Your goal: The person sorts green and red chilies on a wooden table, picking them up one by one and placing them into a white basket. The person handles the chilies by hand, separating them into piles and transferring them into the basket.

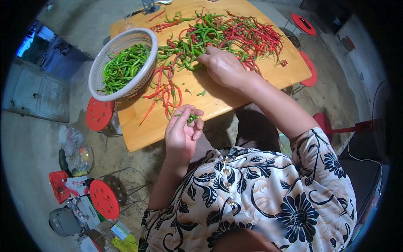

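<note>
Several small green chili peppers point(191, 118) lie in the curled fingers of my left hand point(184, 127), palm up at the near edge of the wooden table point(217, 104). My right hand point(222, 64) reaches into the near side of a spread of green chilies point(204, 33), its fingertips closed on a green chili point(196, 52). Red chilies point(261, 34) are heaped at the right of the spread, and more red ones point(167, 91) lie in front of the basket. A white plastic basket point(122, 33) filled with green chilies point(126, 67) stands at the table's left.
Red stools point(100, 114) stand left of the table, beside its right edge point(308, 68) and farther back point(303, 24). Another red stool point(104, 199) is at lower left, near plastic bags point(82, 157) and boxes on the floor. A fan point(379, 116) stands at far right.
</note>
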`<state>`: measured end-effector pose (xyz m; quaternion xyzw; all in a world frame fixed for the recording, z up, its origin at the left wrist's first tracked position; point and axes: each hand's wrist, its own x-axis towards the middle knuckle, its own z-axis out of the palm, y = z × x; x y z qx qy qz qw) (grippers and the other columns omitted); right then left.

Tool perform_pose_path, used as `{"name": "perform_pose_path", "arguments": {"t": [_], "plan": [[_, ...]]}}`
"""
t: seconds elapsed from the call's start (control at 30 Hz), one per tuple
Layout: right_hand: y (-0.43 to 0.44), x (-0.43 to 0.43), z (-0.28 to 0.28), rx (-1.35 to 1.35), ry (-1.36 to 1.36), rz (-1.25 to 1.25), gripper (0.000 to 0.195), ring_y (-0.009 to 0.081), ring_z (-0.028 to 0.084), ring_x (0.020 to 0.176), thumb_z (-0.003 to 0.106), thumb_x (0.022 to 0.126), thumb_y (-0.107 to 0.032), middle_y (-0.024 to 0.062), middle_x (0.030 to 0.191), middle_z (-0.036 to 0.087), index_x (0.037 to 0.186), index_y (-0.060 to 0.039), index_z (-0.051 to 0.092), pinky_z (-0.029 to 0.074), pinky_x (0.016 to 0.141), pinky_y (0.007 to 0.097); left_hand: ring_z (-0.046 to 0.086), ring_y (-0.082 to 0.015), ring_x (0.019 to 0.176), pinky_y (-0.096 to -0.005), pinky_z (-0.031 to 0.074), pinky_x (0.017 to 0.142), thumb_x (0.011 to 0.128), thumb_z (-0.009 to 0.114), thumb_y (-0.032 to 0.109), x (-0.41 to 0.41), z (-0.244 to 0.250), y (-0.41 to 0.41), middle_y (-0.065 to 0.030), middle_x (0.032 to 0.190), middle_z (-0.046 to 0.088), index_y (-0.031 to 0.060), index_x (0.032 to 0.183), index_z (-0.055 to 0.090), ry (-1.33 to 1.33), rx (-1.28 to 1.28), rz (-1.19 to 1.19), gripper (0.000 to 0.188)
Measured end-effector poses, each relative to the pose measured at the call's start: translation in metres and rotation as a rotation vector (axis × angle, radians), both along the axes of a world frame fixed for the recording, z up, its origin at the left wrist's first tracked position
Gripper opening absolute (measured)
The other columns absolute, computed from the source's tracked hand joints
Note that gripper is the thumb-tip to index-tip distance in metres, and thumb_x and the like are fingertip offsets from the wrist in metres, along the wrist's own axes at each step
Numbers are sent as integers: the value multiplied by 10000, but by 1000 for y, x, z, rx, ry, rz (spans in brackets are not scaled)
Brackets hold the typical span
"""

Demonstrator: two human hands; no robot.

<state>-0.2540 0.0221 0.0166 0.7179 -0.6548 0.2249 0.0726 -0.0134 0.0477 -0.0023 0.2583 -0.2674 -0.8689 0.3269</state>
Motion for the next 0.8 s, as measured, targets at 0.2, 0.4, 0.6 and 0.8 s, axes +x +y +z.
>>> {"name": "perform_pose_path", "arguments": {"t": [0.2,0.4,0.6,0.8], "plan": [[-11,-11,4,24,48,155,166,363,609,789,608,824,-89,175,867,564,952,14,633,484,648,441,529,-134,699,-202,360,516,999,515,171,14,-1,-1,-79,906,603,46,1086,558,-6,-2,-22,159],[30,-11,7,-133,-722,-22,133,180,623,713,653,896,-110,70,819,630,996,-23,656,480,601,302,553,-134,726,-206,370,516,998,523,177,5,-7,-6,-69,900,613,28,1114,575,30,26,-85,197],[87,22,3,-99,-1607,-152,200,87,578,635,674,895,-116,9,792,622,1061,-23,612,435,594,205,566,-121,754,-219,385,546,985,587,206,-25,3,-4,-75,979,634,17,1161,592,-4,3,-126,259],[142,58,-9,-259,-555,118,238,168,625,729,667,805,34,88,863,625,1039,0,639,485,606,272,549,-77,651,-184,347,496,966,624,156,-44,15,9,-76,963,651,-10,1116,629,-52,-179,-62,224]]}}
